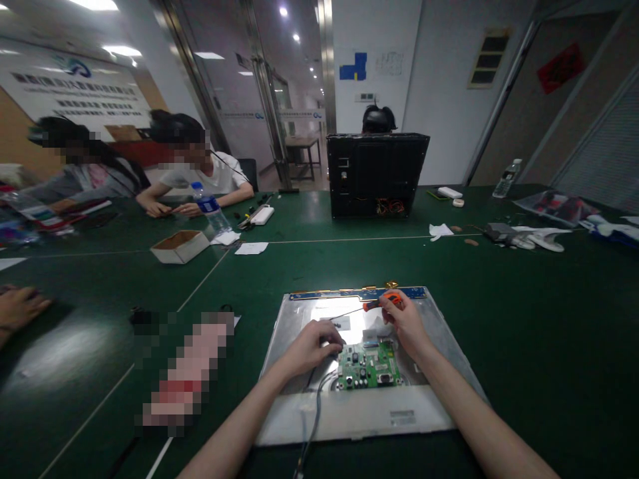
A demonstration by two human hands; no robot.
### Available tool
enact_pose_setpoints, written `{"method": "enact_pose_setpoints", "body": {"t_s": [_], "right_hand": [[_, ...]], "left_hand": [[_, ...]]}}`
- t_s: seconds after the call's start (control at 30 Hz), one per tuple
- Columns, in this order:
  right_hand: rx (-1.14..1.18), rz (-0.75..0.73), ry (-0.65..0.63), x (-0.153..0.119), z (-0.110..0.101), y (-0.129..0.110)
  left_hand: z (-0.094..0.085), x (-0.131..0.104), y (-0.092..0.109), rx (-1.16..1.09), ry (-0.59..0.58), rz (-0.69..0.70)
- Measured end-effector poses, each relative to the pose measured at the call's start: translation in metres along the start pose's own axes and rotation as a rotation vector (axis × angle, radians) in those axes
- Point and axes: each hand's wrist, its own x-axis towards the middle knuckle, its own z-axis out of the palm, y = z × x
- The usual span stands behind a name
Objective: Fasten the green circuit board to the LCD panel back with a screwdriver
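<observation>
Pinch grip of right hand (405, 318) on orange screwdriver (372, 306), left hand (317, 342) curled by circuit board (367, 365), hold unclear

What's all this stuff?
table: 1, green, across the middle
panel: 1, silver, on table
circuit board: 1, green, on panel
long board: 1, blue, panel's far edge
cables: several, greyish, by circuit board
screwdriver: 1, orange-black, in right hand
pixelated thing: 1, pinkish, left of panel
box: 1, white, far left
papers: several, white, farther back
bottles: several, clear, far left and right
casing: 1, black, far side
co-workers: 3, one in white, across table
another person's hand: 1, bare, left edge
left hand: 1, bare, by circuit board
right hand: 1, bare, above panel
</observation>
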Motion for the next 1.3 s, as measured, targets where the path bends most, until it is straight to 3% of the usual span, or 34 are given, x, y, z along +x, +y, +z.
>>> {"method": "enact_pose_setpoints", "body": {"t_s": [0.33, 0.87, 1.13, 1.3], "right_hand": [[-0.038, -0.009, -0.013, -0.001, -0.001, 0.000], [-0.054, -0.097, 0.030, -0.001, 0.003, -0.007], [-0.163, -0.246, 0.016, -0.008, 0.031, -0.035], [-0.219, -0.334, 0.024, -0.013, 0.048, -0.032]], "left_hand": [[0.002, -0.001, 0.001, 0.030, 0.032, -0.036], [-0.003, 0.000, 0.000, -0.058, -0.026, -0.028], [-0.001, 0.003, -0.006, -0.062, -0.006, -0.034], [0.001, 0.003, -0.006, -0.058, -0.001, -0.038]]}}
